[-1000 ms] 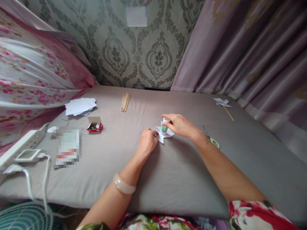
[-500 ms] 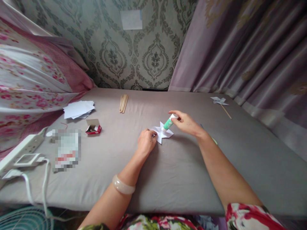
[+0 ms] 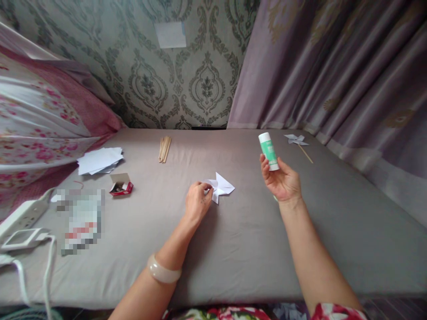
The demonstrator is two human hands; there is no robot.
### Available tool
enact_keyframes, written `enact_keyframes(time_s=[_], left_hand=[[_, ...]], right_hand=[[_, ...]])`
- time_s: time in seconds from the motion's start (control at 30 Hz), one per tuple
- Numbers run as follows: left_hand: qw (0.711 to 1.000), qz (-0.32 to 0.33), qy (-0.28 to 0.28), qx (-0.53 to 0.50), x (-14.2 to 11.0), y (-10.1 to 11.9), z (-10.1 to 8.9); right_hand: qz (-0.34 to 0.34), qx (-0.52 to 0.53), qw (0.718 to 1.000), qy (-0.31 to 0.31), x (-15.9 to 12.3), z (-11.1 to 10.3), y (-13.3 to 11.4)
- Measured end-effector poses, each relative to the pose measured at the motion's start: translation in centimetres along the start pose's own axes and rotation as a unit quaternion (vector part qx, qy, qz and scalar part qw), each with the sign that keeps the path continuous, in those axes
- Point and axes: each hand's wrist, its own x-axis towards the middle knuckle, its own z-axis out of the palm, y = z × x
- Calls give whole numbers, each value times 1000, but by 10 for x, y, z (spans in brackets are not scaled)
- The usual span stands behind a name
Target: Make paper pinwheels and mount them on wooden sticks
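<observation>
A white paper pinwheel (image 3: 224,186) lies on the grey cloth, its pointed blades spread to the right. My left hand (image 3: 199,199) is closed on the pinwheel's left side, the fingertips pinched near its middle and covering part of it. Raised to the right, my right hand (image 3: 282,181) grips a green and white glue stick (image 3: 268,151) between fingers and thumb. The glue stick is held nearly upright, apart from the paper. Part of a small pale green object shows beside my right wrist, mostly hidden.
Farther right lies a finished-looking pinwheel (image 3: 296,139) on a stick. Wooden sticks (image 3: 164,149) lie at the back, left of centre. To the left are stacked paper sheets (image 3: 100,160), an opened small red box (image 3: 121,186), a blurred packet (image 3: 83,222) and a white power strip (image 3: 28,215) with cables.
My right hand has lifted the glue stick off the pinwheel and moved right, turning palm up. My left hand now pinches the pinwheel closer to its middle. The view has shifted slightly.
</observation>
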Motion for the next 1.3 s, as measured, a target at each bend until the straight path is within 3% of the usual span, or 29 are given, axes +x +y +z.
enact_keyframes(time_s=[0.2, 0.37, 0.47, 0.6, 0.8, 1.07, 1.17, 1.3], left_hand=[[1000, 9, 16, -13, 1, 0, -1], [1000, 2, 8, -11, 2, 2, -3], [1000, 1, 4, -8, 3, 2, -3], [1000, 0, 5, -6, 3, 2, -3], [1000, 11, 15, -11, 2, 2, -3], [1000, 14, -12, 1, 0, 0, 0], [999, 42, -28, 10, -3, 3, 2], [988, 137, -39, 67, -11, 11, 6]], right_hand=[[-46, -83, 995, 17, -11, -17, 0], [-67, -138, 983, 98, 2, -30, 21], [-74, -228, 959, 154, 10, -34, 40], [-82, -345, 919, 170, 13, -37, 55], [-89, -447, 867, 203, 7, -33, 51], [-54, -527, 820, 215, 3, -27, 48], [-31, -548, 806, 221, 3, -27, 47], [-23, -560, 800, 214, 3, -24, 47]])
